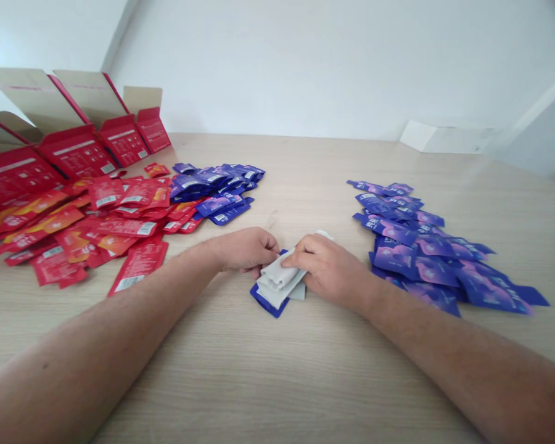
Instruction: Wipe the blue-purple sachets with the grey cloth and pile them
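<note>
A folded whitish cloth [280,277] lies over a blue packet [274,306] in the middle of the table. My right hand [321,265] pinches the cloth from the right, thumb and fingers pressed on its top. On the left side, my left hand [252,250] has its fingers closed at the far edge of the blue packet, beside the cloth. The packet's lower end sticks out below the cloth. What exactly the left fingertips grip is partly hidden by the hand.
Red packets [139,262] pile up on the left, before open red boxes [76,151]. Blue packets [222,200] adjoin them; more purple-blue packets [395,256] spread at the right. A white box [448,139] stands at the back right of the wooden table [277,382].
</note>
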Available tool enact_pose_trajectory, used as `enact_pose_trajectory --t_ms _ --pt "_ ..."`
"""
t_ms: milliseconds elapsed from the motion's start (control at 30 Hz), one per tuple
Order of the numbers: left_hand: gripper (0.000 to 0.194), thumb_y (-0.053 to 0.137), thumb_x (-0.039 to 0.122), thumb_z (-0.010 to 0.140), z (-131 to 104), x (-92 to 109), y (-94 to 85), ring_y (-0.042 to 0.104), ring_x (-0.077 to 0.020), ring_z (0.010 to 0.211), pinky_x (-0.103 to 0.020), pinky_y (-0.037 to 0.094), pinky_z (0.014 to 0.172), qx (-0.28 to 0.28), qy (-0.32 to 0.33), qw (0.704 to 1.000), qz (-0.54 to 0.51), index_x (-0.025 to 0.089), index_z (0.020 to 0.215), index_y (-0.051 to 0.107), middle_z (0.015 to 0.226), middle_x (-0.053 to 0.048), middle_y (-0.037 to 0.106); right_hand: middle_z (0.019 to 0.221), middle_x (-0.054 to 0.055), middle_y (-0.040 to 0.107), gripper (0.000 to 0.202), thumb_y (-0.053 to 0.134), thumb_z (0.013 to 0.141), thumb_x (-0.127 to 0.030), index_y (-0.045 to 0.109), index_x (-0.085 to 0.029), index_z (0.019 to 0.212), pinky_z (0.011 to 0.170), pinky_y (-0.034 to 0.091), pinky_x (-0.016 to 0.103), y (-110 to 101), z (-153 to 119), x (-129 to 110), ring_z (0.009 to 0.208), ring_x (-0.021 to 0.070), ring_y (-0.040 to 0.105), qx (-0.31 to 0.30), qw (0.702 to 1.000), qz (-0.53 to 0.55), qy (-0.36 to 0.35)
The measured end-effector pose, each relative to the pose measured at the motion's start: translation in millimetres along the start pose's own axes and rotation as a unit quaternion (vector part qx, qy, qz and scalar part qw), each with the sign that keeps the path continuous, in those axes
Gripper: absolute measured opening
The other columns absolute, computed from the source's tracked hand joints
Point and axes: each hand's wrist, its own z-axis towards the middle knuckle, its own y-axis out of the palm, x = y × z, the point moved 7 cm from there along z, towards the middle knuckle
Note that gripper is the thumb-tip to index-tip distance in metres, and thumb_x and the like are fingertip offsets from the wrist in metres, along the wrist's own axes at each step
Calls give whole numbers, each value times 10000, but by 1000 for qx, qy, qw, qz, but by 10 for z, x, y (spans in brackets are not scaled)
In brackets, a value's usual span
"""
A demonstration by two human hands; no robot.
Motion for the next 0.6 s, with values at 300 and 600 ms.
enact_pose_trajectory --t_ms 300,600 --pt "115 579 305 792 19 -1 -5 509 -88 405 -182 283 337 -6 4 1000 -5 199 769 617 545 39 596 1009 77 620 303 575 867 -107 691 -216 1125 885 467 361 10 -18 -38 969 208 563 -34 999 18 -16" --pt "131 545 298 825 3 20 -8 486 -85 375 -177 310 332 -15 23 1000 8 196 769 607 495 55 543 1027 54 639 277 560 886 -122 690 -218 1110 926 455 341 80 -16 -465 1000 206 551 -40 992 51 -104"
